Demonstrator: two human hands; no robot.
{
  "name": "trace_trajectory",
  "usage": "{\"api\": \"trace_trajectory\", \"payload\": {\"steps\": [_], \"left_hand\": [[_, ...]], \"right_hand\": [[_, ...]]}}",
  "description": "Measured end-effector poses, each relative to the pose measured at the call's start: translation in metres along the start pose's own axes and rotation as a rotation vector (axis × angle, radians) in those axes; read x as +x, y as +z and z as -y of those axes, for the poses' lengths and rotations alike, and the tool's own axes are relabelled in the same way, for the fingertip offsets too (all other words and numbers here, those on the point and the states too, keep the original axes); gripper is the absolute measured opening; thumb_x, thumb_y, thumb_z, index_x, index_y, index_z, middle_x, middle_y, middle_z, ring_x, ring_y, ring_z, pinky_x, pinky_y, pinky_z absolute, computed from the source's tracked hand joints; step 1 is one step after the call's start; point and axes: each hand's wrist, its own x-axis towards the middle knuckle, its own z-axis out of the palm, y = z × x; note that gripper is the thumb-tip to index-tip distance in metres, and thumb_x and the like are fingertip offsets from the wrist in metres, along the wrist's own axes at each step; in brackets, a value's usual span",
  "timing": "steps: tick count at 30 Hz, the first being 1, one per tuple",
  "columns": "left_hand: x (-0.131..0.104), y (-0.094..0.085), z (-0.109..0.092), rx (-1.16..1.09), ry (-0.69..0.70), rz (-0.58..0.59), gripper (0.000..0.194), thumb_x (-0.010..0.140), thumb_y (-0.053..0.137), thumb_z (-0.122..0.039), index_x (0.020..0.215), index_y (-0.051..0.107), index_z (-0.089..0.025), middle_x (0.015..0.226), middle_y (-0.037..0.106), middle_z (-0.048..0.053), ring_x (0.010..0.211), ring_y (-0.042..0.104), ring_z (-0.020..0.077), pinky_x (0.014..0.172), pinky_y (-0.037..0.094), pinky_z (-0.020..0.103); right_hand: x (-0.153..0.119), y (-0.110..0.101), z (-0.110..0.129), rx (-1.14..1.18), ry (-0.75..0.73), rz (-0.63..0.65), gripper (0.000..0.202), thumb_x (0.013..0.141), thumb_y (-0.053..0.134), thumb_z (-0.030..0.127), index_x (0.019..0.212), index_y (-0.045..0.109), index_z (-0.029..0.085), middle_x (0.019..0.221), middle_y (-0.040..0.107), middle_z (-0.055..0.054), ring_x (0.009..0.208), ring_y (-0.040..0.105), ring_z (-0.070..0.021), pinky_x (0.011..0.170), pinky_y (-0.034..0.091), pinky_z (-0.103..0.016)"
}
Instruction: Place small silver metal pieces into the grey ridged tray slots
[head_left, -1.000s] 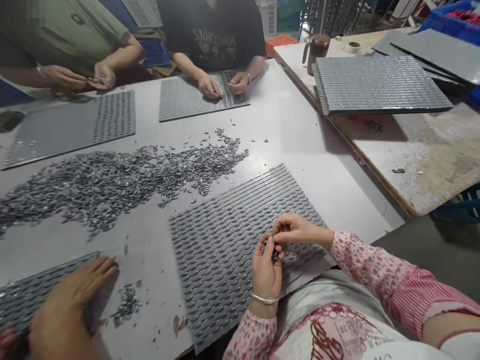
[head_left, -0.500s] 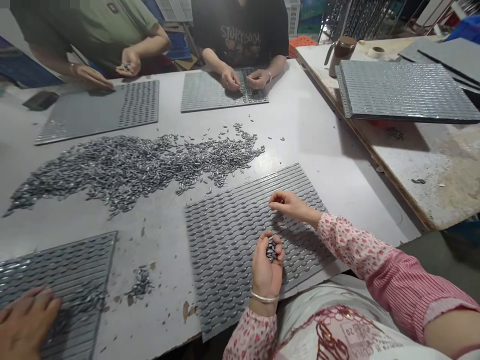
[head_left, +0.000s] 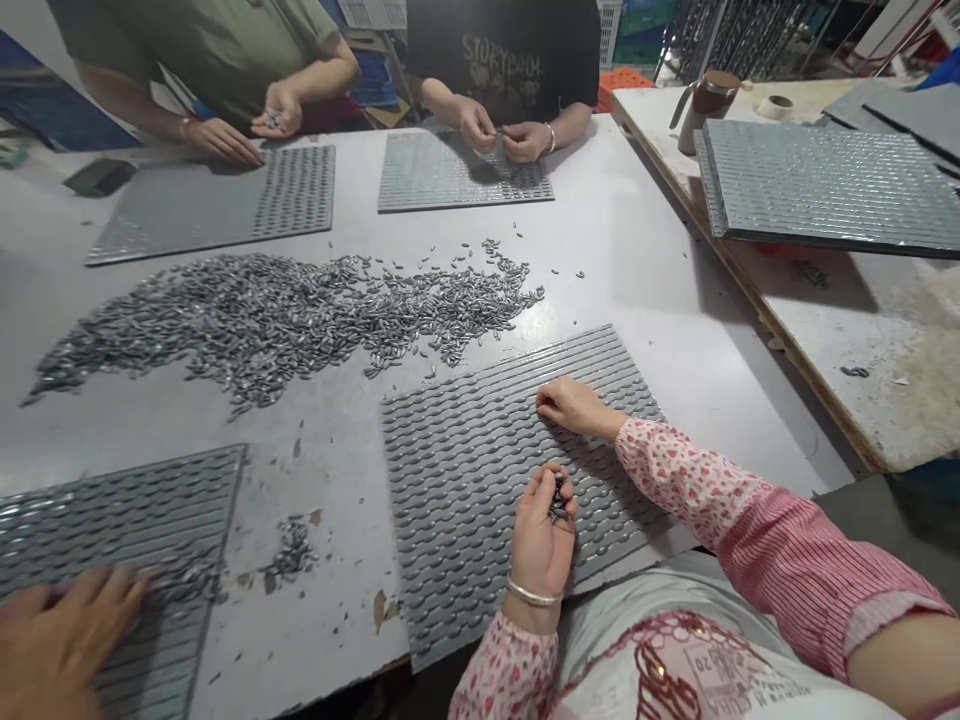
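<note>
My left hand [head_left: 541,545] is cupped, palm up, around several small silver-grey oval pieces [head_left: 558,497], low over the panel. Farther up, my right hand [head_left: 576,406] has its fingertips pinched together against the ridged panel surface. Whatever sits between those fingertips is hidden. The grey panel [head_left: 450,500] lies flat and slightly turned in front of me. Rows of small oval bumps cover most of it, while its far rows show plain straight ridges.
A long heap of silver-grey oval pieces [head_left: 262,320] spreads across the white table [head_left: 337,430]. Co-workers' hands work at other panels [head_left: 195,205] opposite. Another person's hand [head_left: 67,640] rests at lower left. Stacked panels [head_left: 832,185] and a brown-lidded jug [head_left: 705,110] stand on the side table.
My right hand has shifted slightly and its fingers have closed down onto the panel. My left hand stays cupped around the pieces. The view has turned a little leftward.
</note>
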Motion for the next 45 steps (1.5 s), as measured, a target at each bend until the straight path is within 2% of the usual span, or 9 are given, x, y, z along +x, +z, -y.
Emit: {"api": "trace_trajectory", "payload": {"steps": [9, 15, 18, 21, 25, 31, 38, 41, 45], "left_hand": [[0.004, 0.004, -0.001, -0.071, 0.037, -0.064, 0.013, 0.073, 0.070, -0.019, 0.081, 0.062, -0.012, 0.076, 0.054, 0.001, 0.054, 0.044, 0.0019, 0.043, 0.036, 0.011], [0.007, 0.004, 0.000, -0.104, 0.060, -0.089, 0.009, 0.075, 0.067, -0.017, 0.076, 0.059, -0.013, 0.072, 0.052, -0.002, 0.052, 0.043, 0.0014, 0.041, 0.034, 0.010], [0.008, 0.008, 0.000, -0.105, 0.067, -0.089, 0.008, 0.077, 0.065, -0.017, 0.077, 0.058, -0.013, 0.071, 0.051, -0.002, 0.052, 0.043, 0.0017, 0.041, 0.034, 0.011], [0.008, 0.010, -0.002, -0.105, 0.015, -0.102, 0.009, 0.082, 0.058, -0.020, 0.086, 0.060, -0.013, 0.075, 0.053, 0.001, 0.055, 0.047, 0.0038, 0.044, 0.038, 0.013], [0.006, 0.008, -0.005, -0.105, -0.047, -0.102, 0.011, 0.083, 0.050, -0.017, 0.090, 0.059, -0.014, 0.073, 0.054, 0.002, 0.052, 0.046, 0.0047, 0.043, 0.038, 0.015], [0.000, 0.007, -0.005, -0.085, -0.049, -0.083, 0.011, 0.084, 0.048, -0.017, 0.085, 0.058, -0.015, 0.070, 0.055, 0.001, 0.051, 0.048, 0.0060, 0.043, 0.040, 0.016], [0.003, 0.010, -0.004, -0.058, -0.038, -0.129, 0.012, 0.083, 0.050, -0.010, 0.084, 0.062, -0.013, 0.080, 0.064, 0.005, 0.066, 0.061, 0.0089, 0.055, 0.051, 0.018], [0.003, 0.011, -0.006, -0.088, -0.055, -0.142, 0.015, 0.084, 0.050, -0.013, 0.089, 0.064, -0.012, 0.086, 0.067, 0.007, 0.075, 0.065, 0.0124, 0.064, 0.055, 0.022], [0.005, 0.013, -0.006, -0.128, -0.031, -0.104, 0.020, 0.085, 0.049, -0.015, 0.094, 0.067, -0.012, 0.094, 0.069, 0.008, 0.083, 0.065, 0.0145, 0.071, 0.055, 0.025]], "right_hand": [[-0.001, 0.000, 0.000, 0.010, 0.004, -0.077, 0.008, 0.083, 0.056, 0.019, 0.080, 0.063, 0.015, 0.084, 0.060, -0.006, 0.087, 0.050, -0.0174, 0.073, 0.037, -0.025], [-0.049, -0.019, 0.012, 0.661, -0.224, 0.181, 0.022, 0.086, 0.055, 0.035, 0.088, 0.060, 0.014, 0.077, 0.059, -0.001, 0.068, 0.051, -0.0105, 0.062, 0.040, -0.021], [-0.062, -0.021, 0.017, 0.714, -0.257, 0.137, 0.020, 0.083, 0.058, 0.034, 0.083, 0.061, 0.014, 0.076, 0.059, -0.001, 0.069, 0.050, -0.0106, 0.063, 0.040, -0.021], [-0.053, -0.017, 0.011, 0.645, -0.110, -0.012, 0.017, 0.085, 0.054, 0.029, 0.079, 0.059, 0.014, 0.072, 0.058, 0.000, 0.066, 0.049, -0.0104, 0.062, 0.038, -0.021], [-0.028, -0.011, -0.006, 0.257, 0.101, -0.202, 0.015, 0.085, 0.055, 0.024, 0.073, 0.060, 0.015, 0.072, 0.059, -0.001, 0.072, 0.048, -0.0132, 0.071, 0.035, -0.025], [-0.017, -0.001, -0.009, -0.137, 0.171, -0.150, 0.018, 0.087, 0.053, 0.031, 0.082, 0.063, 0.018, 0.087, 0.063, -0.007, 0.090, 0.048, -0.0210, 0.075, 0.031, -0.030], [-0.019, 0.000, -0.011, -0.129, 0.182, -0.224, 0.014, 0.084, 0.059, 0.031, 0.083, 0.061, 0.017, 0.086, 0.062, -0.006, 0.087, 0.048, -0.0209, 0.074, 0.032, -0.030], [-0.028, -0.009, -0.007, 0.075, 0.060, -0.237, 0.013, 0.085, 0.057, 0.028, 0.082, 0.061, 0.016, 0.080, 0.061, -0.004, 0.081, 0.050, -0.0167, 0.075, 0.034, -0.028], [-0.051, -0.026, 0.010, 0.282, -0.313, -0.057, 0.019, 0.086, 0.058, 0.035, 0.084, 0.066, 0.017, 0.079, 0.059, -0.003, 0.078, 0.049, -0.0146, 0.076, 0.037, -0.027]]}}
